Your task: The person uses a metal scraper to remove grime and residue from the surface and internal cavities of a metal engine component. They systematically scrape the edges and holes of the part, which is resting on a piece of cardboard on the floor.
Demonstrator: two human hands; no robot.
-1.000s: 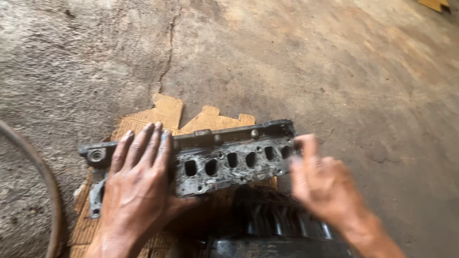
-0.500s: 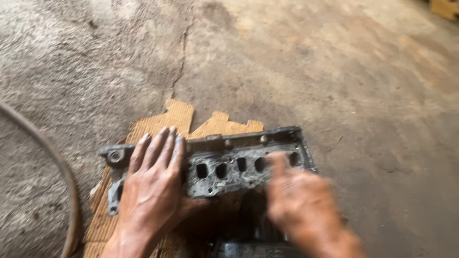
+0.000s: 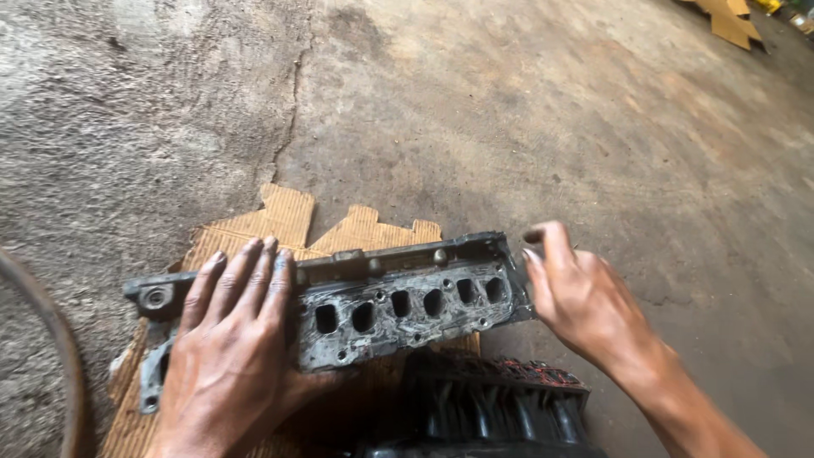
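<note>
Here, in the head view, the left hand (image 3: pixel 229 339) lies flat and open, with the fingers stretched and close together, pressing on the left part of a long, dirty grey metal engine part with a row of oval holes (image 3: pixel 398 301). It does not grip the part; the palm and the fingers only rest on it. The right hand (image 3: pixel 585 297) touches the right end of the same part with loosely bent fingers, half open, the fingertips against the metal edge. I cannot tell if it really holds this end.

The metal part lies across a torn piece of brown corrugated cardboard (image 3: pixel 288 216), which lies on the rough grey concrete floor (image 3: pixel 509 110). A crack runs in the floor above the cardboard. Just below the part, near the right wrist, stands a black ribbed engine component with dark tubes (image 3: pixel 500 407). At the left edge a curved brown hose (image 3: pixel 59 356) passes. Far in the top right corner lie more cardboard pieces (image 3: pixel 729 21), well apart from the hands.
</note>
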